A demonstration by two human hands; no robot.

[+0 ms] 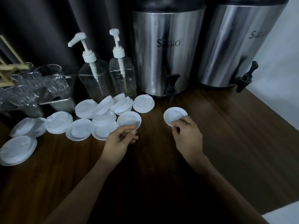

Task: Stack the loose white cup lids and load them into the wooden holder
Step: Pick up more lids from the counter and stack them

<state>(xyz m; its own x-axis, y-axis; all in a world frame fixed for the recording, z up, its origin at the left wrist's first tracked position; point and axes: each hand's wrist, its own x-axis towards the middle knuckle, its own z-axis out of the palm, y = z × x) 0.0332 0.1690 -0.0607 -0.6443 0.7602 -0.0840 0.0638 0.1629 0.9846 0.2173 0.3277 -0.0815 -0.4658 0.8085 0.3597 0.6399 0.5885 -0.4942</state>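
Observation:
Several loose white cup lids (84, 122) lie scattered over the left half of the dark wooden table (226, 135). My left hand (120, 139) pinches the near rim of one lid (129, 120) at the right end of the pile. My right hand (186, 135) pinches the near rim of a single upturned lid (174, 115) lying apart on the table to the right. The wooden holder (8, 68) shows at the far left edge, made of light sticks, and is mostly cut off.
Clear plastic cups (50, 78) lie on their sides in a rack at the back left. Two clear pump bottles (95, 81) stand behind the lids. Two steel drink dispensers (165, 50) with black taps fill the back right. The table's right edge runs diagonally.

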